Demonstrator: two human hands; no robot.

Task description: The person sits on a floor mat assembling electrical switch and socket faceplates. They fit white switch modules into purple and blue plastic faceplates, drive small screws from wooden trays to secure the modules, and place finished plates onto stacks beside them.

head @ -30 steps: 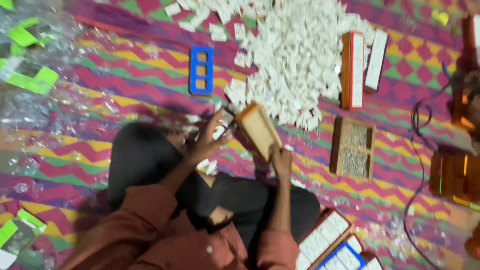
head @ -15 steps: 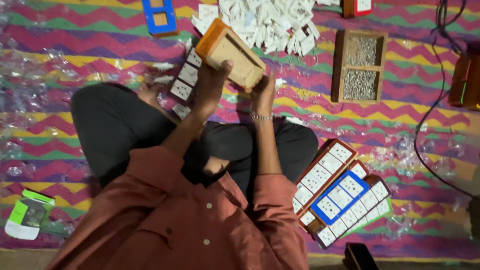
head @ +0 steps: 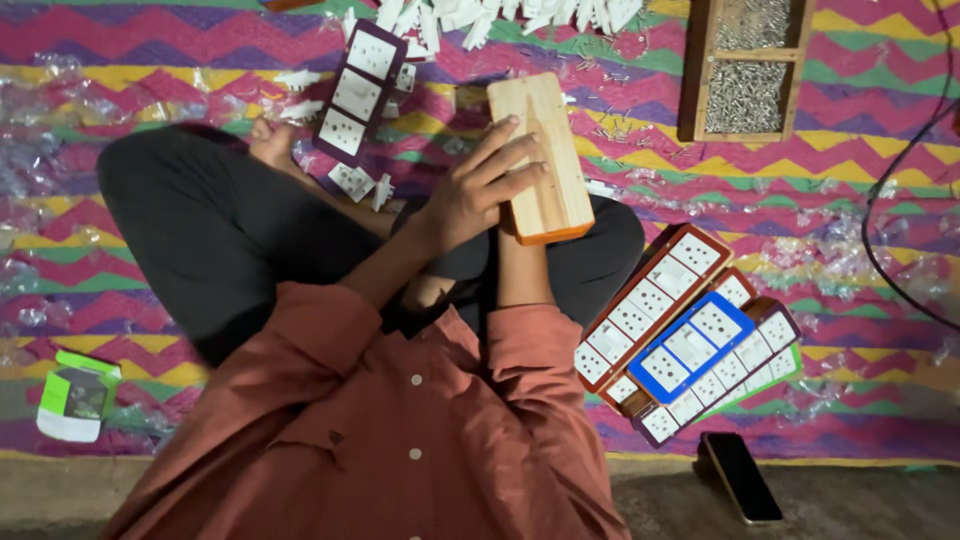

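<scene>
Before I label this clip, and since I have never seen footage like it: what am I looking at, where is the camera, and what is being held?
There is no machine here. A person sits cross-legged on a zigzag mat, and the one camera is worn on their head, looking straight down at their lap.

The left hand lies flat on a wooden box, fingers spread over its top. The right hand is hidden under the box; only its forearm shows, so it seems to prop the box from below.

Around them: a stack of switch boards at the person's right, another board by the foot, a pile of white parts at the top edge, a tray of screws, a phone, and a green and white carton.
</scene>
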